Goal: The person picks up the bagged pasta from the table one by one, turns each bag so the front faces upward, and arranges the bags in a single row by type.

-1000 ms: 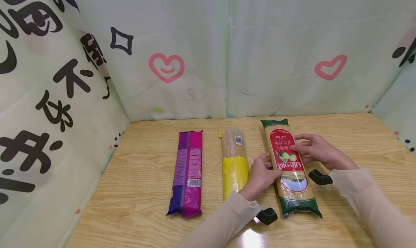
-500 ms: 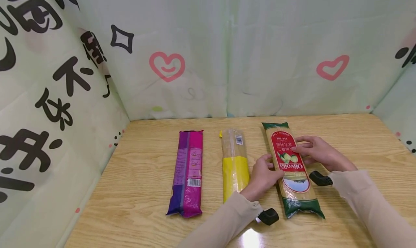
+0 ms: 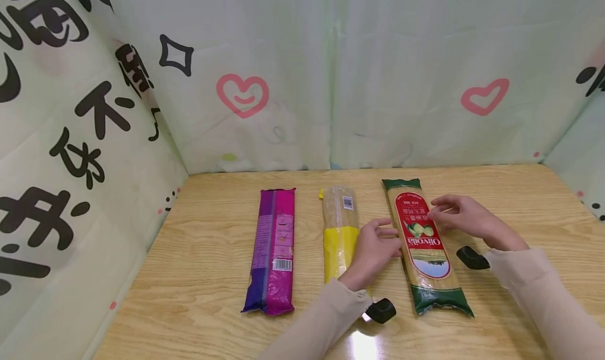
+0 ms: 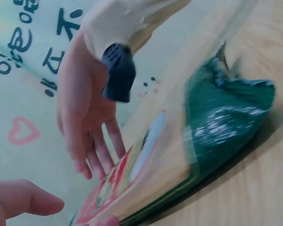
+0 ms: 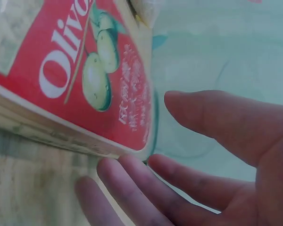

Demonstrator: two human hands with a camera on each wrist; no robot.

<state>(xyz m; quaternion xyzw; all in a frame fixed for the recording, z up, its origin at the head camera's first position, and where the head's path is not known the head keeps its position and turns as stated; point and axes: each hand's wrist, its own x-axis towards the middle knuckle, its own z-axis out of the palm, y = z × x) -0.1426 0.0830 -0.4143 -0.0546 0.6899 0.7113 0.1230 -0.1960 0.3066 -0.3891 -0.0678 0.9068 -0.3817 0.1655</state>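
Note:
A spaghetti package (image 3: 420, 250) with a red oval label and green ends lies slightly slanted on the table. My left hand (image 3: 373, 250) is at its left side, thumb lifted off the label and fingers spread. On the other side my right hand (image 3: 465, 218) has loosely bent fingers right at the package's edge. In the right wrist view the thumb (image 5: 203, 113) stands away from the red label, gripping nothing. Partly behind my left hand and sleeve lies a yellow and clear noodle package (image 3: 337, 244).
A purple and magenta package (image 3: 274, 252) lies further left on the wooden table (image 3: 198, 276). Printed fabric walls (image 3: 378, 87) enclose the table at the back and sides. Black devices (image 3: 472, 257) sit at both wrists.
Both hands have let go of the spaghetti package and drawn apart, left hand to the left, right hand slightly right. Before that the package shifted slightly toward the front.

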